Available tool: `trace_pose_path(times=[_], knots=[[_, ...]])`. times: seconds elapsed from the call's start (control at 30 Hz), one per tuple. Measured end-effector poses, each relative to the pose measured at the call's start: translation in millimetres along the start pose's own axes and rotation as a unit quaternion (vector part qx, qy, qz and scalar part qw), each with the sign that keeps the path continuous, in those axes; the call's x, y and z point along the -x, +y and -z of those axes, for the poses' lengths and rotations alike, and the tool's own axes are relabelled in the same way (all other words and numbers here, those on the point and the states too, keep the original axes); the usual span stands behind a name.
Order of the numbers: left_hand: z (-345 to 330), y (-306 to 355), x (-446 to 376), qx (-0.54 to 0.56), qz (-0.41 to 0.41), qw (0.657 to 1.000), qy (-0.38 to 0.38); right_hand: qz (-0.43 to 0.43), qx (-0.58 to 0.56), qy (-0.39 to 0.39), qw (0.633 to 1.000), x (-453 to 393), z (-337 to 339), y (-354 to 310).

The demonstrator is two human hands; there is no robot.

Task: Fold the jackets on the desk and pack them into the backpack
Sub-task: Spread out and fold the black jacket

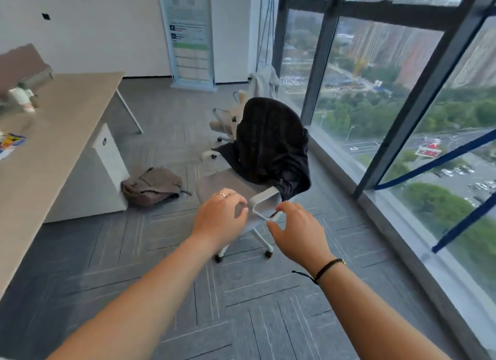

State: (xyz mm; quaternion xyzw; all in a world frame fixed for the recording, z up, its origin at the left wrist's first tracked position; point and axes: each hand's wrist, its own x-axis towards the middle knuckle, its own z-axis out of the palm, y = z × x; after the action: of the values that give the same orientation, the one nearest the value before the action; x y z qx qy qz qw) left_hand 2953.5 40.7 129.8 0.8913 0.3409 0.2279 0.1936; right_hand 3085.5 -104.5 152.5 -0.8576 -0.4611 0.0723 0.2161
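Jacket [271, 142] drapes chair [228, 188] at 12 o'clock | backpack [151, 185] on floor at 10 | left hand [218, 217], right hand [298, 231] loosely curled, empty, above armrest [264, 198]

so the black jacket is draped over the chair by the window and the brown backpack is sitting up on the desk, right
Not quite. The head view shows the brown backpack lying on the carpet beside the desk's white pedestal, not up on the desk. The rest holds: the black jacket is draped over the chair by the window, with both hands, left hand and right hand, reaching toward it.
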Motion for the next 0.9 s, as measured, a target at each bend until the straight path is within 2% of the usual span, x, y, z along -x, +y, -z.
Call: trace_pose_path(times=[0.13,0.43,0.63,0.8,0.9], knots=[[4,-16,-62,0.005,-0.029,1.000,0.003,-0.042,-0.027,0.016,0.999,-45,-8,-5],[-40,-60,-193,0.028,-0.019,0.999,-0.032,-0.081,-0.026,0.035,0.996,-177,-42,17],[-65,-92,-316,-0.027,-0.014,0.995,-0.092,-0.092,-0.090,0.072,0.989,-321,-62,55],[-74,-108,-424,-0.047,-0.010,0.994,-0.097,-0.100,-0.106,0.078,0.986,-437,-57,74],[-86,-115,-480,-0.004,-0.010,0.997,-0.071,-0.089,-0.098,0.092,0.987,-493,-51,81]])
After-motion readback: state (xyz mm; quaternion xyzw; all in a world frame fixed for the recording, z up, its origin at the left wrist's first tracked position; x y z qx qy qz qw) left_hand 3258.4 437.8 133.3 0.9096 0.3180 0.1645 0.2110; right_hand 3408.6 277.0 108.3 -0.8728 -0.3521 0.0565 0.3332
